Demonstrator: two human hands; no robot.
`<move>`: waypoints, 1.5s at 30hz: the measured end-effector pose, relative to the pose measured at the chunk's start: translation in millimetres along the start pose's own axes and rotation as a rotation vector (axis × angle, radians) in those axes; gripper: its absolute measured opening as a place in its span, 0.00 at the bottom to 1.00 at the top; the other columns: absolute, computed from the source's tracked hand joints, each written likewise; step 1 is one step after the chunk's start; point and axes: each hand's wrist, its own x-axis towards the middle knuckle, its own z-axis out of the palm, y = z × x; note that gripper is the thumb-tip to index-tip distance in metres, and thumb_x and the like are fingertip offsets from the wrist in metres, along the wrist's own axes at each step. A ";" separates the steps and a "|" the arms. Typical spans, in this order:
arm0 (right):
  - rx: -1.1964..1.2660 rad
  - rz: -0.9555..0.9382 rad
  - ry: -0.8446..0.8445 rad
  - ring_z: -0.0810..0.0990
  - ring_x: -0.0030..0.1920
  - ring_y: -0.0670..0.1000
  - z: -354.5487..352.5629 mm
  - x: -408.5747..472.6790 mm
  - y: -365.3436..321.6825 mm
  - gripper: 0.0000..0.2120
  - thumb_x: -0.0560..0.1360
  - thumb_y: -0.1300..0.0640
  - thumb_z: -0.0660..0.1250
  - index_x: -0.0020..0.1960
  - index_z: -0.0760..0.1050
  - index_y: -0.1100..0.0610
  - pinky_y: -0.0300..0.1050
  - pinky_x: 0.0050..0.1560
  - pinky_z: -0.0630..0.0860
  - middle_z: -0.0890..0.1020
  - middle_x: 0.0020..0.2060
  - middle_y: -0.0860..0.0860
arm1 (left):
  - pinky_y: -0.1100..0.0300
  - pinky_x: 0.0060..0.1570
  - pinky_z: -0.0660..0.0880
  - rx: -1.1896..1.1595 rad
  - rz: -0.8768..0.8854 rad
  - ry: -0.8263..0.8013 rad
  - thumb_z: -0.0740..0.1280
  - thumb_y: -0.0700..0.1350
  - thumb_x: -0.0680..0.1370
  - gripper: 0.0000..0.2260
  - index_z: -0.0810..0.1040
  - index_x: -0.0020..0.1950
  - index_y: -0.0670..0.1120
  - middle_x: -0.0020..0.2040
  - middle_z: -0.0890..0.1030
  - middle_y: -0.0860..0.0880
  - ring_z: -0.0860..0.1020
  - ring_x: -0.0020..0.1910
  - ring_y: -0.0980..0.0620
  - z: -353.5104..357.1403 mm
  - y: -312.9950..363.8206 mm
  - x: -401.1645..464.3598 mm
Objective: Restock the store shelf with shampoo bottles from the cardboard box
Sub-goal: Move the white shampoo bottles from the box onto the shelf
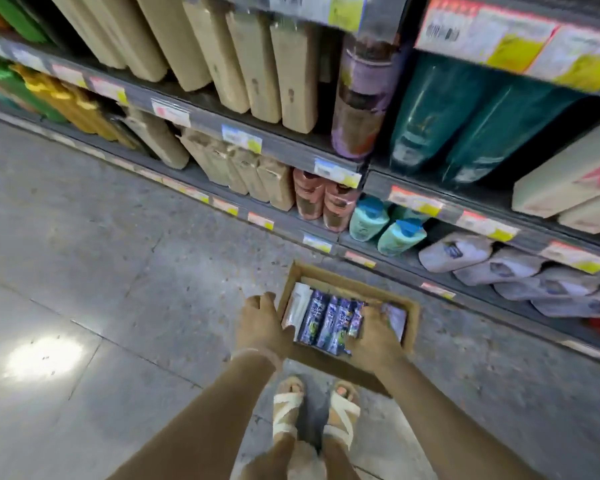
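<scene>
Your open brown cardboard box (pixel 411 315) sits on the grey tiled floor (pixel 101 237) before the dark metal store shelf (pixel 378 252), purple shampoo bottles (pixel 326 320) lying inside, between your hands.

Grey tiled floor (pixel 84 220), cream sandals (pixel 288 407), perhaps a wrist bracelet (pixel 253 355).

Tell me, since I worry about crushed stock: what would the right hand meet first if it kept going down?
Probably the purple shampoo bottles in the cardboard box; the right hand looks almost on them, though depth is unclear.
</scene>
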 end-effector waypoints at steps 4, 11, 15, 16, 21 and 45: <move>0.087 0.109 -0.070 0.69 0.66 0.59 64.9 63.7 12.3 0.29 0.75 0.52 0.64 0.70 0.58 0.62 0.47 0.61 0.68 0.69 0.66 0.59 | 0.52 0.62 0.67 0.038 -0.012 -0.096 0.68 0.47 0.70 0.26 0.66 0.66 0.45 0.64 0.68 0.42 0.68 0.63 0.42 70.0 -26.5 54.9; 0.113 0.214 -0.130 0.71 0.64 0.58 171.2 185.2 45.2 0.28 0.75 0.50 0.65 0.70 0.59 0.57 0.46 0.58 0.69 0.70 0.66 0.56 | 0.52 0.63 0.66 0.146 -0.006 -0.262 0.68 0.44 0.73 0.27 0.61 0.68 0.44 0.66 0.66 0.43 0.66 0.65 0.42 194.2 -72.4 154.4; 0.131 0.217 -0.131 0.71 0.64 0.58 212.6 235.4 65.5 0.27 0.75 0.50 0.66 0.69 0.60 0.56 0.46 0.58 0.69 0.70 0.65 0.55 | 0.54 0.65 0.64 0.163 -0.061 -0.328 0.68 0.44 0.73 0.34 0.52 0.72 0.43 0.69 0.63 0.42 0.63 0.68 0.44 256.6 -82.3 188.1; 0.139 0.217 -0.127 0.71 0.64 0.57 220.3 244.4 69.7 0.27 0.75 0.50 0.66 0.69 0.61 0.55 0.47 0.57 0.69 0.70 0.65 0.55 | 0.53 0.66 0.63 0.150 -0.100 -0.325 0.69 0.45 0.72 0.37 0.50 0.73 0.42 0.70 0.62 0.42 0.63 0.69 0.43 268.9 -82.5 194.6; 0.241 0.230 -0.092 0.77 0.54 0.56 244.8 275.0 88.5 0.25 0.75 0.50 0.65 0.68 0.62 0.53 0.45 0.46 0.72 0.72 0.64 0.52 | 0.51 0.63 0.65 0.225 -0.214 -0.198 0.70 0.47 0.72 0.40 0.47 0.73 0.39 0.69 0.61 0.40 0.64 0.66 0.41 311.5 -81.1 222.2; 0.569 0.387 -0.131 0.79 0.54 0.57 299.7 331.6 14.9 0.22 0.70 0.55 0.71 0.61 0.70 0.60 0.40 0.37 0.72 0.79 0.55 0.56 | 0.71 0.33 0.71 -0.564 -0.114 0.016 0.68 0.48 0.67 0.15 0.67 0.50 0.50 0.37 0.74 0.57 0.74 0.35 0.61 225.5 -115.4 199.7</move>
